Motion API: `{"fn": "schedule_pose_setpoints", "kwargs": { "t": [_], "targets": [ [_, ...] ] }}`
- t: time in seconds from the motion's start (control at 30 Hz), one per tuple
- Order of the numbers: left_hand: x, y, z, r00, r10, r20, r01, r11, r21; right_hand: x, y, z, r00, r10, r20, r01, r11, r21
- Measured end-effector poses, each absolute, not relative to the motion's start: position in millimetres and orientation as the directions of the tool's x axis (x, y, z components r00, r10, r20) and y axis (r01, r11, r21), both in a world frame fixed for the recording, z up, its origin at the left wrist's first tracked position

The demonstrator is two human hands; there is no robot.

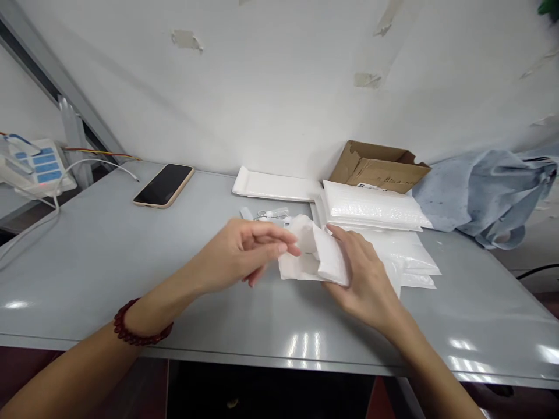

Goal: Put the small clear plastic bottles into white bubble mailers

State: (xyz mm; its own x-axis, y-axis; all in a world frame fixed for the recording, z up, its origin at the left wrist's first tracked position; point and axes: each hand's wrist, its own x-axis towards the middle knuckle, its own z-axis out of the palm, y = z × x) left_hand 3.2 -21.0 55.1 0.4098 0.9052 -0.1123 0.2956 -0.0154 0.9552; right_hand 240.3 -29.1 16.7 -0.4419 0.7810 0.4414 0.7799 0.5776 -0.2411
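My right hand (364, 276) is wrapped around a white padded mailer (334, 256), thumb below and fingers on top. The mailer's mouth faces left and gapes, with its flap (290, 267) spread out. Just left of that mouth is my left hand (244, 253), its fingertips at the edge of the flap. Its fingers are partly bent and apart, and I see nothing between them. Behind my left hand lie small clear plastic pieces and metal bits (275, 213), partly covered by the hand and mailer. What is inside the mailer does not show.
Stacked white padded mailers (375, 208) lie to the right, with another flat pile (279, 185) against the wall. Behind stands an open cardboard box (379, 169), beside light blue cloth (471, 192). A phone (165, 186), white cable (98, 161) and power strip (41, 166) are at left.
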Motion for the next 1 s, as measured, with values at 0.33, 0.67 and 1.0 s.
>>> {"fn": "schedule_pose_setpoints", "kwargs": {
  "t": [0.33,0.67,1.0],
  "targets": [
    [16.2,-31.1,48.5,0.554,0.832,-0.026,0.264,-0.145,0.954,280.4,-52.1,59.7,-0.460,0.806,0.373,0.619,0.592,-0.516],
    [14.4,-44.4,56.5,0.590,0.806,0.052,0.327,-0.298,0.897,296.8,-58.4,63.7,-0.547,0.751,0.371,0.476,0.643,-0.600],
    [13.8,-42.8,54.5,0.660,0.748,0.069,0.327,-0.369,0.870,300.4,-57.9,67.3,-0.522,0.741,0.421,0.508,0.668,-0.545]
  ]
}}
